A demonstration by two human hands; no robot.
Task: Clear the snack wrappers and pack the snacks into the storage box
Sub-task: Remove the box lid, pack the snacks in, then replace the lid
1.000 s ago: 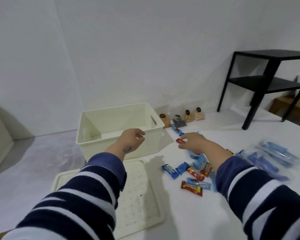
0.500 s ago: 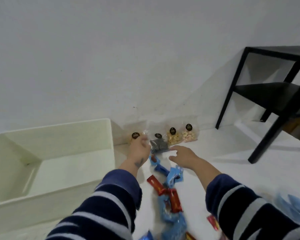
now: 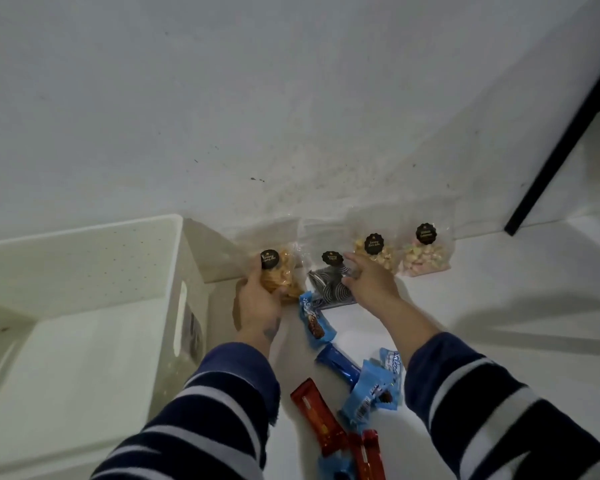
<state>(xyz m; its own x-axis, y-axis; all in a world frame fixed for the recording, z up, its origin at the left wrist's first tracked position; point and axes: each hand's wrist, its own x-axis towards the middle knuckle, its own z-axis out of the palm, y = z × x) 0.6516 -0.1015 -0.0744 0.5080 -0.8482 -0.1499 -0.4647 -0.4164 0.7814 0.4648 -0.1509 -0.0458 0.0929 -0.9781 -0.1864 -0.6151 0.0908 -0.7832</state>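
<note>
Nearest the camera, red bars (image 3: 321,419) and blue wrappers (image 3: 368,393) trail up the white surface (image 3: 499,289), their long axes running mostly away from the viewer. Both striped sleeves (image 3: 222,403) reach forward past them. The left hand (image 3: 260,303) curls round a clear bag of orange crisps (image 3: 283,271) — upright, black label on top — just beside the cream storage box (image 3: 84,271). The right hand (image 3: 368,280) hovers with fingers spread wide over the dark striped bag (image 3: 326,289); contact is unclear. Farther back, two more clear bags (image 3: 423,258) stand against the wall.
</note>
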